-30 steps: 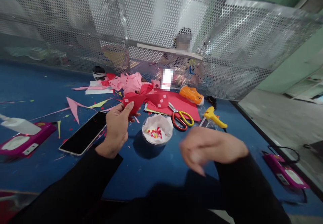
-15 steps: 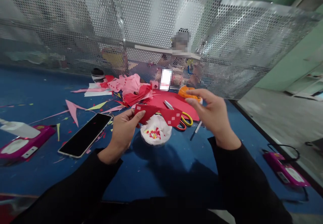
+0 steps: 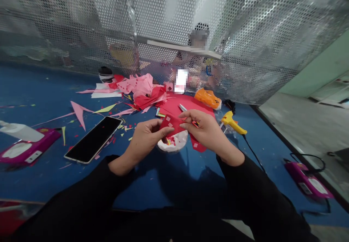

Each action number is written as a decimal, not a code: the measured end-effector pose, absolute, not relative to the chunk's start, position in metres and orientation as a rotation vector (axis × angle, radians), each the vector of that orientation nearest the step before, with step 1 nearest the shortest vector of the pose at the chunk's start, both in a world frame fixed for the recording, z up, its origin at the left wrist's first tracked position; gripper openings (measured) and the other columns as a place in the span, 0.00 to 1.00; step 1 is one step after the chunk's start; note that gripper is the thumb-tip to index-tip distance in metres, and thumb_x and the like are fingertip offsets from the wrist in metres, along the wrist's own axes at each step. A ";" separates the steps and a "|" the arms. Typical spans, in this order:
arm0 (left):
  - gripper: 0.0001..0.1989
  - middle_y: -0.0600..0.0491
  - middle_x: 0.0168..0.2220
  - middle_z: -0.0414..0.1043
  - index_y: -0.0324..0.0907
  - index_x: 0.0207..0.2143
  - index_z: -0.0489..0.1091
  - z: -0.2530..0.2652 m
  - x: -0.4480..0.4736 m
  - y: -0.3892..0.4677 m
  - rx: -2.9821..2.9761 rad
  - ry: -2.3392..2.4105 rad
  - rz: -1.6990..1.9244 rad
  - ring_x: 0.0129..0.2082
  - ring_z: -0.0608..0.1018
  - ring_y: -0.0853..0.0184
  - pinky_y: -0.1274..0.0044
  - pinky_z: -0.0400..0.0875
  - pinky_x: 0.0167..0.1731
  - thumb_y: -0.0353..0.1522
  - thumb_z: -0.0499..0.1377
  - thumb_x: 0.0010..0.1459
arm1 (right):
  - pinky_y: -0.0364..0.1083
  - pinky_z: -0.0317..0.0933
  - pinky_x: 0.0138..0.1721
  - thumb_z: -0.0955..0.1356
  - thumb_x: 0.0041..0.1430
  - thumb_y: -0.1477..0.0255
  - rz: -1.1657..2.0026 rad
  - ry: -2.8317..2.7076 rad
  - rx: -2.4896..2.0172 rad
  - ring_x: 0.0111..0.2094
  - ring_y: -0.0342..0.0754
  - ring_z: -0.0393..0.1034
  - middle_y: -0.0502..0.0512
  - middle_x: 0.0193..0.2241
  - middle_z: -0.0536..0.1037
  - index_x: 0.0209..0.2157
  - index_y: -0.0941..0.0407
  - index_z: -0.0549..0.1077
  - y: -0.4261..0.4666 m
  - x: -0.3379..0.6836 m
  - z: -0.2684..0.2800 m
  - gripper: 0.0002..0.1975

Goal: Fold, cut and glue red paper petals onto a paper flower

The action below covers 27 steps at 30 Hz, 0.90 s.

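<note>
- The left hand (image 3: pixel 147 137), left of the frame's centre, is pinching one end of the red paper piece (image 3: pixel 176 124) between thumb and fingers.
- The right hand (image 3: pixel 206 130), just right of centre, is gripping the same piece with thumb and fingertips; half a second ago it was hanging apart from the paper, fingers spread, before the orange packet (image 3: pixel 208 98).
- The red paper is sitting at the middle of the frame, above the white-lined bowl (image 3: pixel 178 145); pale squares are showing on its face, and another red part is hanging below the right hand. That hand is covering the stretch between, so whether the two are joining there I cannot tell.
- With this change, the work is passing from one-handed holding to two-handed handling, and the paper is probably being folded or shaped; the exact action is staying unclear.
- The bowl's coloured scraps are now showing less, as paper and fingers are covering them.
- The scissors (image 3: pixel 183 107) are now showing mainly a blade tip, the right hand hiding most of the handles.
- The yellow glue gun (image 3: pixel 233 122), right of centre, is lying untouched.
</note>
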State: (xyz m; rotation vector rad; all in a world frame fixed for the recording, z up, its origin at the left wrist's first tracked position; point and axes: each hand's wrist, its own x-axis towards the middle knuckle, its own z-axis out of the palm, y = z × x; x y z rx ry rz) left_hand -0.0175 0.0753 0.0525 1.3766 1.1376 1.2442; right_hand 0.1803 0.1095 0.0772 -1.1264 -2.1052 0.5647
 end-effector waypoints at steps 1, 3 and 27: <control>0.11 0.59 0.17 0.71 0.40 0.26 0.75 0.053 -0.017 0.075 1.380 1.128 1.217 0.16 0.66 0.75 0.82 0.57 0.18 0.39 0.67 0.51 | 0.50 0.64 0.40 0.70 0.60 0.72 0.543 -2.092 -1.137 0.34 0.48 0.71 0.50 0.28 0.76 0.41 0.55 0.76 0.110 0.180 0.078 0.07; 0.14 0.58 0.17 0.71 0.40 0.24 0.73 0.052 -0.017 0.075 1.406 1.123 1.165 0.15 0.66 0.75 0.81 0.58 0.18 0.41 0.65 0.54 | 0.49 0.63 0.39 0.70 0.59 0.73 0.505 -2.076 -1.145 0.33 0.48 0.70 0.49 0.27 0.75 0.41 0.55 0.76 0.110 0.181 0.080 0.07; 0.40 0.43 0.56 0.72 0.45 0.60 0.64 0.062 -0.003 0.099 1.617 1.097 1.272 0.23 0.74 0.73 0.77 0.70 0.25 0.39 0.72 0.45 | 0.51 0.64 0.40 0.70 0.58 0.73 0.165 -2.006 -1.201 0.36 0.51 0.74 0.51 0.30 0.80 0.42 0.54 0.76 0.115 0.213 0.107 0.09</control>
